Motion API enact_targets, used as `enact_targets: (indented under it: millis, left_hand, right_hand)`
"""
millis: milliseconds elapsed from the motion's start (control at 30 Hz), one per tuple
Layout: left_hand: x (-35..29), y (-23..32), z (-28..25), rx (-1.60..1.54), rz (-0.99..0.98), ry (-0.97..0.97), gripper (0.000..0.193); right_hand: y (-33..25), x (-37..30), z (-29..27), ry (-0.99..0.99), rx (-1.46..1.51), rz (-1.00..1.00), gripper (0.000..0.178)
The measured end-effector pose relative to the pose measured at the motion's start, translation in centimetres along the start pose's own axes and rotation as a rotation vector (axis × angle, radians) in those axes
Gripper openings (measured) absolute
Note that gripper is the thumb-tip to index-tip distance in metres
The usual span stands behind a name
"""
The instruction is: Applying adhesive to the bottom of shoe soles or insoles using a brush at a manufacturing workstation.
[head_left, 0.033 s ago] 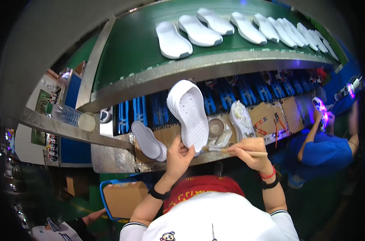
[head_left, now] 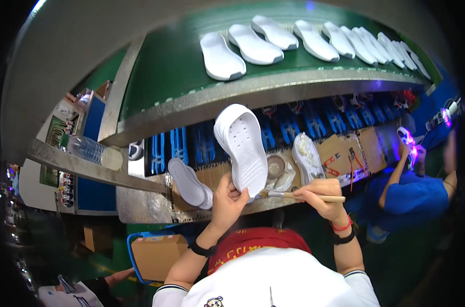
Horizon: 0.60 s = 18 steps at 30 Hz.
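My left hand (head_left: 230, 200) grips a white shoe sole (head_left: 241, 148) by its lower end and holds it upright, tread side toward me. My right hand (head_left: 320, 197) holds a thin wooden-handled brush (head_left: 299, 195) level, its bristles touching the sole's lower right edge. A small round pot (head_left: 276, 166) sits on the bench just behind the brush. One more white sole (head_left: 190, 182) lies on the bench to the left of my left hand. Another sole (head_left: 307, 157) lies right of the pot.
A green conveyor belt (head_left: 160, 77) runs across the top and carries several white soles (head_left: 222, 56). Blue racks (head_left: 201, 146) line the space under it. A plastic bottle (head_left: 91, 151) lies on a metal shelf at left. A co-worker in blue (head_left: 411, 199) works at right. A cardboard box (head_left: 158, 256) sits below.
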<state>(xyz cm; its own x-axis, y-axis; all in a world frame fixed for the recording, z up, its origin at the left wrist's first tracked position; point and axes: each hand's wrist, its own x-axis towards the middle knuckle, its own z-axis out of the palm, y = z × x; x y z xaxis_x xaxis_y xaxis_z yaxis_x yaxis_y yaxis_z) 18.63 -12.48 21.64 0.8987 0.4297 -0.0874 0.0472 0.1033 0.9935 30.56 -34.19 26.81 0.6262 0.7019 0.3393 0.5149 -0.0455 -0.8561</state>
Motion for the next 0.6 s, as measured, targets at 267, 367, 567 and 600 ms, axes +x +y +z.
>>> enact_targets:
  millis: [267,367,567,600]
  left_hand:
    - [8.7,9.7,0.0,-0.206,0.079,-0.183,0.043]
    - [16.4,13.6,0.1,-0.369,0.129,-0.124,0.028]
    - [29.4,15.0,-4.3,-1.015,0.200,-0.177,0.022]
    - [29.1,14.2,-4.6,-0.934,0.250,-0.122,0.024]
  right_hand:
    - [-0.1,-4.2,-2.4,0.486,0.235,0.242,0.025]
    - [0.0,-5.0,-2.5,0.481,0.234,0.244,0.025]
    - [-0.2,-4.8,-1.9,0.477,0.279,0.246,0.024]
    - [-0.1,-4.6,-1.7,0.469,0.283,0.246,0.024]
